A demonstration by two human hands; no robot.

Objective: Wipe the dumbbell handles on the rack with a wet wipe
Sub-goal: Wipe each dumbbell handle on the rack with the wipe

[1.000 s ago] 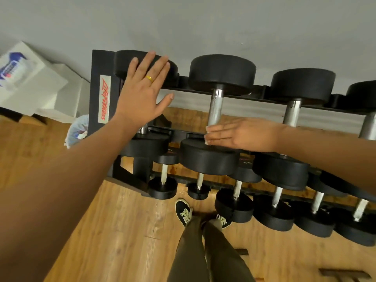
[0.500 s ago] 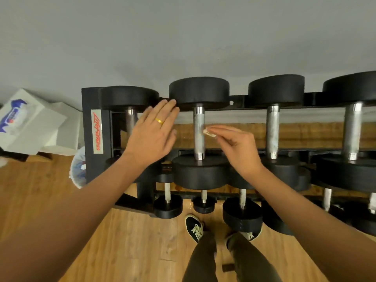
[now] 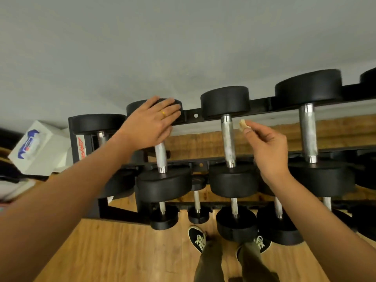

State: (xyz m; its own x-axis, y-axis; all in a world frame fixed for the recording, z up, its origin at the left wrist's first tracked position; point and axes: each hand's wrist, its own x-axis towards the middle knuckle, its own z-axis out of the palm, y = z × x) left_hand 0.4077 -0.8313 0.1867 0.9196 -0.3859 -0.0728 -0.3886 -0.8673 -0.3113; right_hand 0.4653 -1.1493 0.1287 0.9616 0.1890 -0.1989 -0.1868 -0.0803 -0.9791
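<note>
Grey wall (image 3: pixel 183 47) above and plank floor (image 3: pixel 101 251) below frame a black steel rack (image 3: pixel 260 102).

Compared with half a second ago, your right hand (image 3: pixel 266 147) has left the second handle (image 3: pixel 160 157) and now sits just right of the third handle (image 3: pixel 227 139). Its thumb and forefinger pinch a small crumpled wipe (image 3: pixel 242 124), which hangs close beside that handle, apparently not touching it. Your left hand (image 3: pixel 150 123) has shifted from the gap between the first two dumbbells. It now lies flat, fingers straight and together, over the far head of the second dumbbell, with a gold ring (image 3: pixel 163 113) on one finger.

The rack carries dumbbells on two tiers: larger ones on the upper rails, smaller ones on the lower. A white box (image 3: pixel 38 147) with blue printing stands at the left of the rack; you cannot tell what it contains.

Dumbbell heads are matte black discs. The handles are dull silver metal cylinders with brighter collars at each end. The floor shows warm wood grain. Your dark shoes (image 3: pixel 197 239) have pale laces.
</note>
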